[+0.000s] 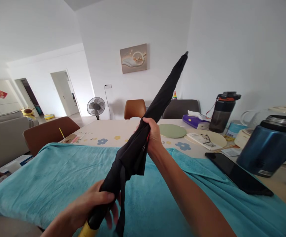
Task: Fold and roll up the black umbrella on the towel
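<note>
A long black umbrella (130, 154), folded but with a loose flap of fabric, slants from the lower left up to its tip at the upper right. My right hand (153, 133) is wrapped round the canopy near its middle. Lower down, my left hand (100, 199) grips the umbrella just above a yellow part of its handle (88, 229). A black strap (122, 200) dangles beside my left fingers. Below the umbrella, a turquoise blanket (71, 174) covers the near part of the table.
To the right are a black phone (239, 174), a large blue thermos (269, 144), a dark water bottle (222, 113), a purple tissue pack (194, 121) and glasses (207, 139) on papers. A green placemat (172, 130) lies behind my right hand. Chairs (135, 108) stand round the table.
</note>
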Action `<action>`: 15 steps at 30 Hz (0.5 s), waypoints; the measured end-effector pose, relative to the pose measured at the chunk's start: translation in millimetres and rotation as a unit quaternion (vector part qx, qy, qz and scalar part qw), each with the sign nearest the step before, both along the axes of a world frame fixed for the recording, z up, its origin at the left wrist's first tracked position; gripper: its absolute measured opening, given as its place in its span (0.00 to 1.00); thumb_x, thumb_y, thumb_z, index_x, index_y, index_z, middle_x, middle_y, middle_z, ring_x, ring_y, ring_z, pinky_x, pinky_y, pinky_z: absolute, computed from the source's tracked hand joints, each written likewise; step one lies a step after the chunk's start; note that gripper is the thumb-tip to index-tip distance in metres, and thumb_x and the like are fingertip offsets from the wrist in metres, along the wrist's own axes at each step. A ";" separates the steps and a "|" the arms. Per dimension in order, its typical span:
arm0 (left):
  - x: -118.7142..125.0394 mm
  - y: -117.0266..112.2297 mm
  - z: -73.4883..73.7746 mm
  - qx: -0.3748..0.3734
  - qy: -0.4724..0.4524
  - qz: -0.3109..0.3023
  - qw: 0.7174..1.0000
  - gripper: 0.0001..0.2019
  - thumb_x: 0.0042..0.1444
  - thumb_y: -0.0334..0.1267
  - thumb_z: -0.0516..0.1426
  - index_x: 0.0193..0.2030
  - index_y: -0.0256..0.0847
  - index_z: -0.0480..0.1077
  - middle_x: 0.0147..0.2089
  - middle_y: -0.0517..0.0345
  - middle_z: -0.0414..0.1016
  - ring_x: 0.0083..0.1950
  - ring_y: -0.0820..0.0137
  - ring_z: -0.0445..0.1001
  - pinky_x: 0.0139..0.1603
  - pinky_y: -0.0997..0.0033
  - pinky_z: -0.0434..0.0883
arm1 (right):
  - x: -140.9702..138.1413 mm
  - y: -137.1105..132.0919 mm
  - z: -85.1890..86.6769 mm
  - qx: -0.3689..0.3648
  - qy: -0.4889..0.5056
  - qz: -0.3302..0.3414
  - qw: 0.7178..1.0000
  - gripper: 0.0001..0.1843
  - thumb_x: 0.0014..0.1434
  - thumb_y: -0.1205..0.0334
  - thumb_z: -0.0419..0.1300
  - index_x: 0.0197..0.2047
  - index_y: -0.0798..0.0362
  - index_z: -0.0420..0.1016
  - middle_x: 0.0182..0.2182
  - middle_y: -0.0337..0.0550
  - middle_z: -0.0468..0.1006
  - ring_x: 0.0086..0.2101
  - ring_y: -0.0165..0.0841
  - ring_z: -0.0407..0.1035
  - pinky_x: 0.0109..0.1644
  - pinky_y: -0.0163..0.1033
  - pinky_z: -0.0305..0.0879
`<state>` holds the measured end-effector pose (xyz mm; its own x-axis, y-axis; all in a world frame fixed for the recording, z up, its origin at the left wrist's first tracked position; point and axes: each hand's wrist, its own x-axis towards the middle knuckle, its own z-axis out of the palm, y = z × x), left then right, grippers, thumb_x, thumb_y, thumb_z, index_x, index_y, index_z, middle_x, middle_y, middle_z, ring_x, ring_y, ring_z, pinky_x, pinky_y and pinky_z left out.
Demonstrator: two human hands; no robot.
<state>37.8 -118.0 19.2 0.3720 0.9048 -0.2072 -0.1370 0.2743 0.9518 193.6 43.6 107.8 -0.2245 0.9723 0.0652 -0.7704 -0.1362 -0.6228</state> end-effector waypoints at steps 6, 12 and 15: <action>3.0 -10.0 -13.8 -0.090 -0.171 -0.101 0.976 0.13 0.46 0.45 0.59 0.30 0.36 0.66 0.14 0.66 0.59 0.10 0.80 0.56 0.09 0.83 0.51 | 3.9 -6.2 5.1 0.031 0.068 0.081 0.994 0.08 0.47 0.59 0.60 0.28 0.55 0.68 0.20 0.36 0.70 0.20 0.27 0.66 0.23 0.33 0.68; 23.3 -7.6 17.5 -0.046 0.073 0.010 0.996 0.14 0.48 0.43 0.55 0.18 0.39 0.57 0.10 0.63 0.57 0.09 0.78 0.55 0.10 0.79 0.51 | 8.0 -4.3 8.1 0.033 0.006 0.031 0.999 0.15 0.49 0.50 0.61 0.32 0.55 0.71 0.25 0.42 0.76 0.25 0.33 0.71 0.27 0.39 0.72; 34.4 -5.0 32.3 -0.019 0.255 0.100 0.961 0.08 0.49 0.39 0.53 0.25 0.39 0.59 0.09 0.65 0.59 0.09 0.78 0.54 0.14 0.79 0.53 | 3.5 -5.8 6.7 0.029 -0.032 -0.004 0.999 0.18 0.48 0.47 0.62 0.32 0.55 0.70 0.25 0.44 0.76 0.23 0.35 0.71 0.23 0.40 0.70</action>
